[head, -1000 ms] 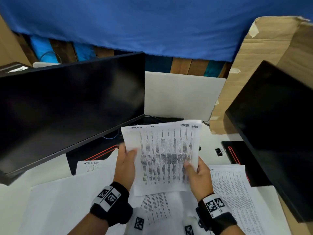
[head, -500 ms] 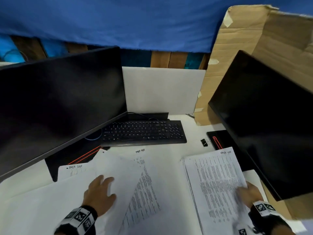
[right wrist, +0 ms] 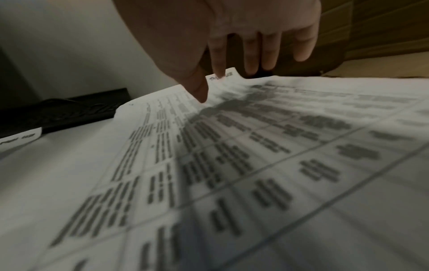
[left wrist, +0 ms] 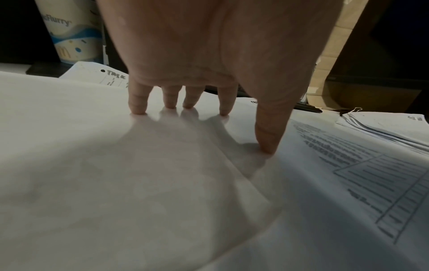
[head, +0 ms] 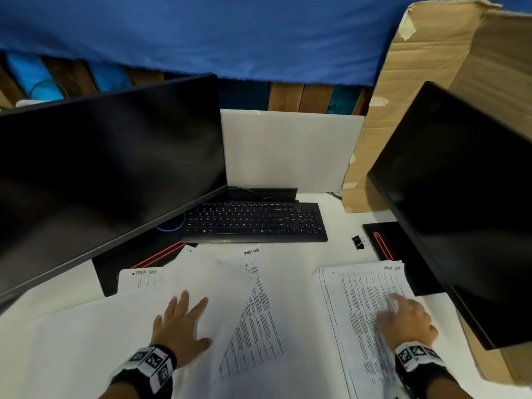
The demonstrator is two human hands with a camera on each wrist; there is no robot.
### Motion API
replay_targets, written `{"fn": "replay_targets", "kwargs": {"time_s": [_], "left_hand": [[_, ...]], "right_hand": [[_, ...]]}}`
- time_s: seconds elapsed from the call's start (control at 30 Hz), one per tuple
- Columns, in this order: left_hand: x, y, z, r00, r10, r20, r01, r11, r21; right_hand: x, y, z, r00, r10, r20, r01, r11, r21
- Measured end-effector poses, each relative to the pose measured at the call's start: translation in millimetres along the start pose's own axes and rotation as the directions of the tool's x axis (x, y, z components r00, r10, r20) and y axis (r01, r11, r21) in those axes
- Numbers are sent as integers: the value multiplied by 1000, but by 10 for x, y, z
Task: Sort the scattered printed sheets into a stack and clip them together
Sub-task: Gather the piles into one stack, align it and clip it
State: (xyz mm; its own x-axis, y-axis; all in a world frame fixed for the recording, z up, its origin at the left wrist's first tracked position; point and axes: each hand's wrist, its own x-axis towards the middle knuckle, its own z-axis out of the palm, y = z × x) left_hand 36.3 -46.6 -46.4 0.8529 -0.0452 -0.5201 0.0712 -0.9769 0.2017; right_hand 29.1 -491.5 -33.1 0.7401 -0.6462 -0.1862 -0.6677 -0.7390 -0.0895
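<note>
Our left hand [head: 182, 326] spreads flat on a blank white loose sheet [head: 86, 341] to drag it; our right hand [head: 406, 321] presses, fingers extended, steadying the printed white paper stack [head: 362, 306].

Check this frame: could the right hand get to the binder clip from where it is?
Probably yes. The right hand rests on the stack, and the binder clip lies beyond it on bare desk. Nothing stands between them; the right monitor overhangs further right.
</note>
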Motion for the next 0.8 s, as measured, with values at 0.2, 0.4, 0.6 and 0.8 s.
{"fn": "replay_targets", "kwargs": {"time_s": [0.2,0.4,0.6,0.8], "left_hand": [[15,98,-6,1000,3,9,-3,1000,11],[45,221,14,999,39,18,-39,999,-15],[82,134,-76,996,78,-43,-86,961,-263],[74,-399,-276,974,-156,-164,124,974,-191]], "right_hand": [[-182,-378,36,993,-88,80,94,993,-66],[-749,-1268,136,759,-633,151,573,760,308],[-1269,-1826,452,405,-805,434,870,486,89],[-1243,-1764,530,367,-793,487,890,452,65]]}}
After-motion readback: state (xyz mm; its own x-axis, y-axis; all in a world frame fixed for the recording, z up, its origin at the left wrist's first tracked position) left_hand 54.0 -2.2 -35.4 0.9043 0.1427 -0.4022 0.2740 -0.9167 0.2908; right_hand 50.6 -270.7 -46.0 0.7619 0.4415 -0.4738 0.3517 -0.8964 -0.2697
